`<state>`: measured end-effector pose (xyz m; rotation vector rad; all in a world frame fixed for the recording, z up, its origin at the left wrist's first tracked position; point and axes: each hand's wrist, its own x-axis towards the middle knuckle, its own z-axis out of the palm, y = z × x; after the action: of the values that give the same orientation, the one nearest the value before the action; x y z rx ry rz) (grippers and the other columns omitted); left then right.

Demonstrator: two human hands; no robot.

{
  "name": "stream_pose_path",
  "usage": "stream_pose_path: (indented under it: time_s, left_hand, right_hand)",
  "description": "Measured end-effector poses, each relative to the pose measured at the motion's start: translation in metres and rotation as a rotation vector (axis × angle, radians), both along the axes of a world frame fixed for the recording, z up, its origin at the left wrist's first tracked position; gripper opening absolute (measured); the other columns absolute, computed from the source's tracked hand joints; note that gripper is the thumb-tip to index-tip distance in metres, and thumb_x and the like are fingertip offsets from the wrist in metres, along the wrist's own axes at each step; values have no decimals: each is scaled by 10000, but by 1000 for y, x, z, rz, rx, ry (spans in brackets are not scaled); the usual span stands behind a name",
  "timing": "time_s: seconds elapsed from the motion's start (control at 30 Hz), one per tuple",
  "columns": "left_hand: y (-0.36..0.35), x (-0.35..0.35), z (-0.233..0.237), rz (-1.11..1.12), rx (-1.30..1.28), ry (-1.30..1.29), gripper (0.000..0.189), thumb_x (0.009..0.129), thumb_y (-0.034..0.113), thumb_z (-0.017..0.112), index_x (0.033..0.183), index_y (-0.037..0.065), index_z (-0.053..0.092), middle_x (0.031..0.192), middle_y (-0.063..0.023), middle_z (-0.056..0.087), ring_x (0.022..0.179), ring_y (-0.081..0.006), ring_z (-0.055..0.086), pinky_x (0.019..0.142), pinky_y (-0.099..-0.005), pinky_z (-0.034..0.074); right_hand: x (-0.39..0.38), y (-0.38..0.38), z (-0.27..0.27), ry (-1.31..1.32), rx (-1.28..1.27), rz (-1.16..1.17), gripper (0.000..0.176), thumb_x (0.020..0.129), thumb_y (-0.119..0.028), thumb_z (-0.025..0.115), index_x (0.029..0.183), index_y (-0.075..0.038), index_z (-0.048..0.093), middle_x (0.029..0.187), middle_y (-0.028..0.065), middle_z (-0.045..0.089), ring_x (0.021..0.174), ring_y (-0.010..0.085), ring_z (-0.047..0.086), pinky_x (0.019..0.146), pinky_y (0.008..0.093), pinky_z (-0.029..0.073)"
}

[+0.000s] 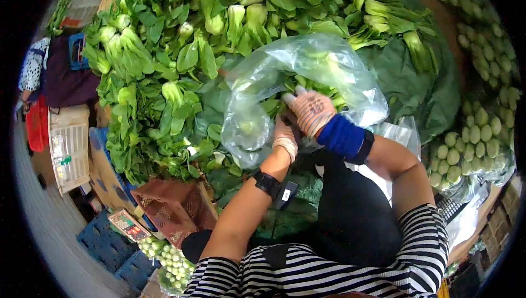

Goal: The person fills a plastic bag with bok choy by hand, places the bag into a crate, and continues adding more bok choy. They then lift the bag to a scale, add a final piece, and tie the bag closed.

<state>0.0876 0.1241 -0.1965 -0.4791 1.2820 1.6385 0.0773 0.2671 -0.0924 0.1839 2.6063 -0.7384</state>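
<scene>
A clear plastic bag (359,70) lies spread in front of me, with leafy bok choy (327,91) inside its mouth. My right hand (312,112), in a striped glove with a blue cuff, reaches into the bag. Its fingers are bent down onto the bok choy, and their tips are partly hidden. Just below and to the left, my left hand (286,138) is gloved and closed at the bag's near edge. A small dark thing shows between the two hands; I cannot make out what it is.
Piled bok choy (175,51) surrounds the bag at left and back. Green sheeting (405,89) lies beneath. Bagged pale green vegetables (476,133) are stacked at right. A brown crate (172,205) and a white crate (69,144) stand at left.
</scene>
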Motion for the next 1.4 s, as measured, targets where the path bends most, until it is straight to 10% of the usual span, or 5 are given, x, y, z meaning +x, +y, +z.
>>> stream_pose_path:
  time_s: [0.1,0.37,0.7,1.0,1.4]
  left_hand:
    - [15,1,29,479,204,-522,385,895,343,522,1160,64,525,1158,-133,592,961,-308,597,823,-418,472]
    - [30,-15,100,-1091,-889,1166,533,865,351,505,1246,-15,435,1287,-235,450,1210,-382,416,984,-410,380]
    - [45,-41,80,-1565,-812,857,870,831,620,438,1430,32,208,1485,-161,221,1361,-303,234,1099,-395,222]
    - [12,-61,107,-754,-820,831,427,852,278,568,1198,40,489,1044,-229,597,939,-379,584,820,-428,459]
    - [38,-115,177,256,195,77,385,883,415,542,1128,120,574,992,-33,616,851,-211,570,748,-358,461]
  right_hand:
    - [16,-3,-22,16,-120,-139,324,868,-365,523,1038,-91,553,961,220,554,886,389,583,734,461,479]
    - [-8,38,-82,-56,-584,-14,348,915,-347,463,1087,-64,571,1000,200,618,923,378,580,787,419,464]
    - [-16,204,-45,-114,671,-145,615,727,-52,600,1299,-242,478,1461,74,295,1333,300,290,1040,480,313]
    - [39,102,67,689,-720,-731,576,746,-52,680,1272,-19,447,1168,194,564,1069,316,564,923,358,443]
    - [-33,-1,-4,181,-296,-298,394,807,-210,631,1161,-57,555,1072,189,553,943,401,546,773,457,471]
